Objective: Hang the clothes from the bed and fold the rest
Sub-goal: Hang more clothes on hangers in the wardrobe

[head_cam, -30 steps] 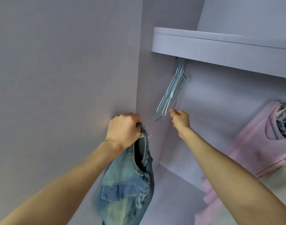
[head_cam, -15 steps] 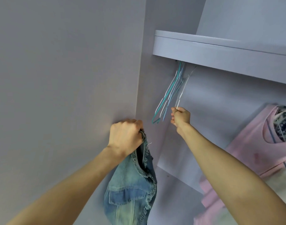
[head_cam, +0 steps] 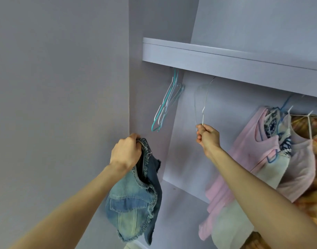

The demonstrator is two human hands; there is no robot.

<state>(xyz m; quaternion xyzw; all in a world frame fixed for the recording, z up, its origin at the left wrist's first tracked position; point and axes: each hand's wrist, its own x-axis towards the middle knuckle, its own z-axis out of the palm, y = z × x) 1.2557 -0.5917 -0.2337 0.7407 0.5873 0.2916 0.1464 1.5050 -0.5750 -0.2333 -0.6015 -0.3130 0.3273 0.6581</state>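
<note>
2 hands are raised inside a pale lilac wardrobe. The left hand is curled tight round the frayed top edge of a denim vest, which hangs limp below the fist, its faded blue cloth fringed with loose threads and stitched with a flap pocket. The right hand pinches the lower end of a thin white wire hanger whose hook reaches up under the flat shelf. Half a second ago this hanger lay against the bunch of teal and white hangers; now it has been drawn well to the right, apart from them, and the bunch dangles alone by the side wall. Further right, a pink top, a patterned blue-and-white garment and other soft clothes hang close together.
</note>
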